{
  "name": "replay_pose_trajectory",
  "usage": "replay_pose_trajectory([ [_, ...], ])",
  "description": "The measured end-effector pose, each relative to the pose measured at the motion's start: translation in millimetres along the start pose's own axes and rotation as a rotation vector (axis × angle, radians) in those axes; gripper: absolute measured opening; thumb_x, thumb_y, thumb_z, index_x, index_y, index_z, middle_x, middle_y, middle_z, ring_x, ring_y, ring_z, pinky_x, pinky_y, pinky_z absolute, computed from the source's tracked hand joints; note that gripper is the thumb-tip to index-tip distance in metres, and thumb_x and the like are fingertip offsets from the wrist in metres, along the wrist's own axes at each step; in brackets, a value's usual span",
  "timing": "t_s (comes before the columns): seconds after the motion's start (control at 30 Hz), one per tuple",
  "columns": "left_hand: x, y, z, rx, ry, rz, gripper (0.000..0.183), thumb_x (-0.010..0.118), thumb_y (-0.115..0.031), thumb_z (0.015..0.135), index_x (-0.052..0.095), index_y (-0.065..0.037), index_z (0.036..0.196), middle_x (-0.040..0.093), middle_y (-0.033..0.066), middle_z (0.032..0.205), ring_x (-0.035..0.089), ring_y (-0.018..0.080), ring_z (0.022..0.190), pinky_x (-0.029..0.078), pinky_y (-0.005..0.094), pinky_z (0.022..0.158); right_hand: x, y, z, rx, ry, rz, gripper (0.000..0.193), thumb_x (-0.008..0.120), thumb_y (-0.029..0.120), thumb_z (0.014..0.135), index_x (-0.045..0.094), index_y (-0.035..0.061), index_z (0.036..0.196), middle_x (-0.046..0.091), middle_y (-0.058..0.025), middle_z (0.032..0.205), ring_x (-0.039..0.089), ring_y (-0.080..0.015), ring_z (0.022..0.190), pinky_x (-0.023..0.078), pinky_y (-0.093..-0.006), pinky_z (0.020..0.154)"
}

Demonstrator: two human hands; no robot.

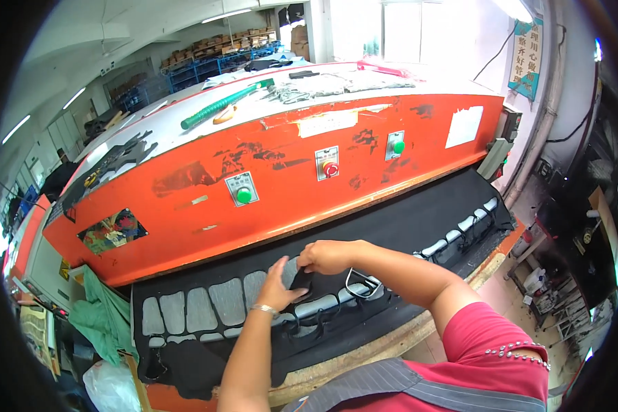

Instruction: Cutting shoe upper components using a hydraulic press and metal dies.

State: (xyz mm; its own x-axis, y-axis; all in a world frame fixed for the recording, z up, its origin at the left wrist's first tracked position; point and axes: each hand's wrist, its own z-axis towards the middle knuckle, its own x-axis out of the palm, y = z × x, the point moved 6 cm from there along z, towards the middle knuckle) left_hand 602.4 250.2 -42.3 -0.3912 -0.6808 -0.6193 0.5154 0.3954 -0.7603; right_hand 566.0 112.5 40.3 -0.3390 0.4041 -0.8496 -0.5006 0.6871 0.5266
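My right hand [329,257] is closed, pinching the top of a small black cut piece [300,281] that looks like sheet material. My left hand [276,288] is at the lower left of that piece, its thumb and fingers around the edge. Below both hands lies a wide black sheet [384,230] with a row of cut-out openings [226,302] showing a grey surface beneath. Just right of the piece, a metal-edged cutting die [364,284] rests on the sheet, partly behind my right forearm.
An orange press machine [281,158] spans the far side, with green buttons [244,195] and a red button [330,169]. On its top lie a green tube [220,106] and scraps. Green cloth [103,316] and a plastic bag [111,388] are at the left.
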Motion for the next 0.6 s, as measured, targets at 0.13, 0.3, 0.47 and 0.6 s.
replay_pose_trajectory([
  [0.13,36,3,20,-0.167,0.098,-0.07,0.041,0.065,-0.036,0.083,0.063,0.0,0.103,0.066,0.0232,0.097,0.063,0.0391,0.093,0.048,0.042,0.082,-72,24,2,-0.159,-0.179,0.021,0.018,0.063,0.009,0.083,0.059,0.0038,0.101,0.06,-0.0147,0.1,0.059,-0.0331,0.097,0.048,-0.0418,0.082],
  [0.3,43,41,-10,-0.353,-0.351,-0.128,0.035,0.062,-0.032,0.086,0.063,-0.001,0.1,0.066,0.0237,0.092,0.063,0.0406,0.092,0.048,0.0433,0.079,-203,59,53,-0.275,-0.732,-0.164,0.026,0.06,0.022,0.087,0.059,0.0039,0.106,0.06,-0.0174,0.104,0.057,-0.0365,0.1,0.046,-0.0432,0.086],
  [0.47,43,36,-10,-0.432,-0.418,-0.197,0.029,0.061,-0.026,0.088,0.062,-0.001,0.102,0.067,0.0215,0.094,0.064,0.0371,0.09,0.049,0.0416,0.078,-266,32,139,0.211,-0.624,-0.238,0.05,0.056,0.043,0.089,0.057,0.0053,0.122,0.059,-0.0195,0.121,0.055,-0.035,0.113,0.043,-0.0432,0.096],
  [0.6,37,35,-16,-0.357,-0.516,-0.109,0.031,0.061,-0.03,0.088,0.061,0.001,0.094,0.066,0.0244,0.088,0.062,0.0433,0.084,0.048,0.0465,0.073,-280,13,182,0.44,-0.492,-0.46,0.041,0.059,0.039,0.087,0.066,0.0033,0.105,0.065,-0.0183,0.105,0.062,-0.0338,0.097,0.049,-0.0435,0.084],
])
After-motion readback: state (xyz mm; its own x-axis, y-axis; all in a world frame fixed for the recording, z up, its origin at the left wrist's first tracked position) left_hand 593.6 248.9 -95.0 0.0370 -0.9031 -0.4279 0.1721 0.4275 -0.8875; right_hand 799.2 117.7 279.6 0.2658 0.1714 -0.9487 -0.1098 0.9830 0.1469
